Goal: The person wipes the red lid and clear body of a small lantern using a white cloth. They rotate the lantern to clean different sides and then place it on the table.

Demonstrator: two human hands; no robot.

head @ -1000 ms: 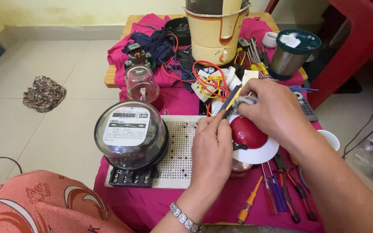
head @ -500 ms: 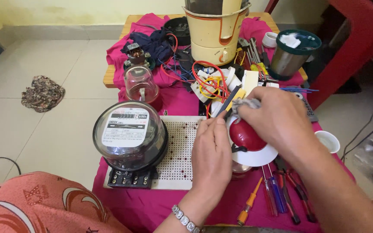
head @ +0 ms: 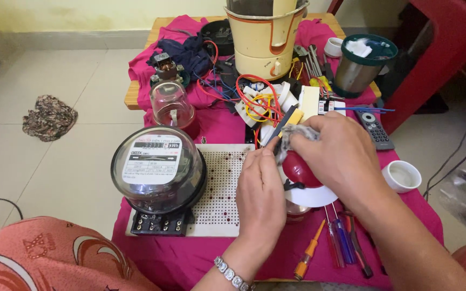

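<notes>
The red domed part sat on a white base at centre right of the frame. The right hand pinched a grey rag closed against its top; the left hand curled around its side. Wiping looked underway, the dome's lower face still uncovered. Screwdrivers lay below, an electricity meter left on the counter.

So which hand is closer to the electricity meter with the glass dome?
Left. The left hand lies on the perforated board just right of the meter. The right hand is farther right, over the red part with a grey cloth.
</notes>
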